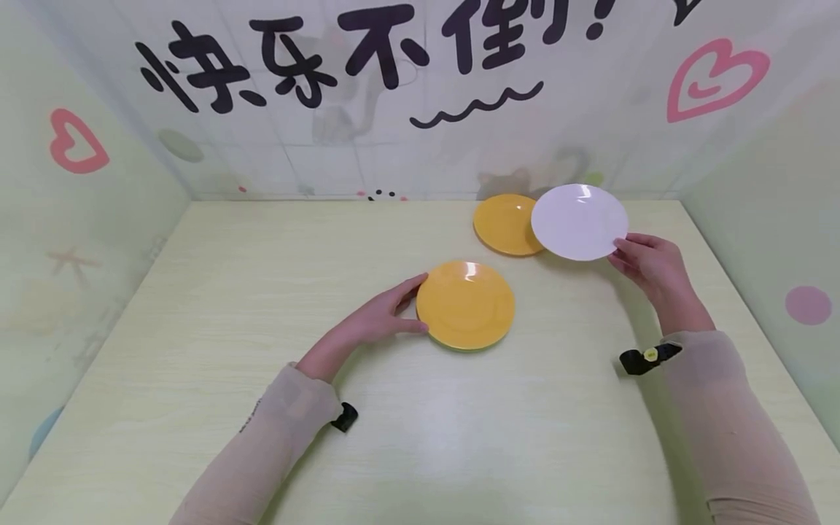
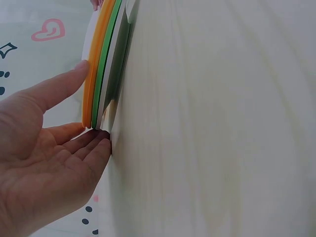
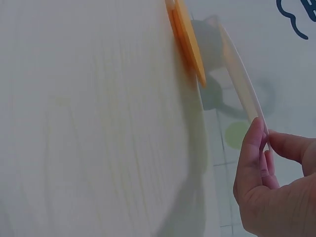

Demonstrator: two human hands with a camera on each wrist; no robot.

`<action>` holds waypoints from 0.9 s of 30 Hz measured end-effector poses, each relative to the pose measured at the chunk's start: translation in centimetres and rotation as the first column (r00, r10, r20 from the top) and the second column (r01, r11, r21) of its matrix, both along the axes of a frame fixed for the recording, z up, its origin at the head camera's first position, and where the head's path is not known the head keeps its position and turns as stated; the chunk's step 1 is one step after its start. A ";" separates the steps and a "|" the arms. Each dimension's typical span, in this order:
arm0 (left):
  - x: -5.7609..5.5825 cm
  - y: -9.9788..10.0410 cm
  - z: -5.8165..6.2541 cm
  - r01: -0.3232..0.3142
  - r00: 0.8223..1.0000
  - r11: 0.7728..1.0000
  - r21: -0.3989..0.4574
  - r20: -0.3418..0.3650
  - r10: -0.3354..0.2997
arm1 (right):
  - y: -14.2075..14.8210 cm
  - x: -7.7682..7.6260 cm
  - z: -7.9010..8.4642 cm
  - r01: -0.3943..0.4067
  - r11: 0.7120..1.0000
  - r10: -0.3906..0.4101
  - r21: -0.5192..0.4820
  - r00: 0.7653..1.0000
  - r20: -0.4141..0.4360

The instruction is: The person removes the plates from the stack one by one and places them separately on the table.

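Note:
My right hand (image 1: 650, 266) holds a white plate (image 1: 577, 222) by its right rim, raised above the table. The right wrist view shows the plate (image 3: 244, 81) edge-on, pinched between thumb and fingers. A yellow-orange plate (image 1: 466, 302) tops a stack near mid-table. Below it, the left wrist view shows the edges of a green plate (image 2: 104, 64) and a whitish one. My left hand (image 1: 387, 310) touches the stack's left rim, its thumb and fingers extended and spread along the edge. Behind the white plate lies another yellow-orange plate (image 1: 505, 224), partly covered from view.
The pale wood-grain table (image 1: 262, 292) meets a printed back wall (image 1: 367, 146) just behind the rear plate. Side walls (image 1: 774, 219) stand at left and right. Each wrist wears a black strap-mounted camera (image 1: 646, 359).

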State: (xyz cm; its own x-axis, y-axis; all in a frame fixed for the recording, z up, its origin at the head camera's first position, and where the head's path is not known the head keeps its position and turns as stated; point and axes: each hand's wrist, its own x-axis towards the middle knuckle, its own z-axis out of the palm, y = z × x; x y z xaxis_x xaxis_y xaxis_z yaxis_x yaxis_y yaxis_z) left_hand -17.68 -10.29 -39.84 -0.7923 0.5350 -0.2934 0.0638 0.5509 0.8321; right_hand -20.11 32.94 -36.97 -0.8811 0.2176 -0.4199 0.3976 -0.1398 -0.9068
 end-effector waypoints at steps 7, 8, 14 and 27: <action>0.0 -0.1 0.0 -0.003 1.000 1.000 -0.009 0.001 0.003 | 0.8 -0.1 -0.2 0.096 0.989 -0.093 -0.113 0.995 0.025; 0.0 -0.1 0.0 -0.003 1.000 1.000 -0.012 -0.002 0.003 | 0.9 -0.1 -0.2 0.106 0.987 -0.103 -0.124 0.994 0.031; 0.0 -0.1 -0.1 -0.002 1.000 1.000 -0.005 -0.008 0.001 | 1.3 -0.3 -0.5 0.152 0.978 -0.145 -0.146 0.988 0.058; 0.0 0.0 -0.2 -0.001 1.000 1.000 0.009 -0.007 0.001 | 2.0 -0.8 -1.0 0.247 0.947 -0.229 -0.206 0.967 0.108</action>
State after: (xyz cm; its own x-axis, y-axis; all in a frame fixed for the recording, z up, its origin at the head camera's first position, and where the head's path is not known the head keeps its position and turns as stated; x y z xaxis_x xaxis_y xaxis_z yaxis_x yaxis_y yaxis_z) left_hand -17.72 -10.30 -40.04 -0.7948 0.5370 -0.2827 0.0695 0.5433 0.8366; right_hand -20.88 34.97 -38.01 -0.7753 0.3132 -0.5484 0.4001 -0.4283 -0.8102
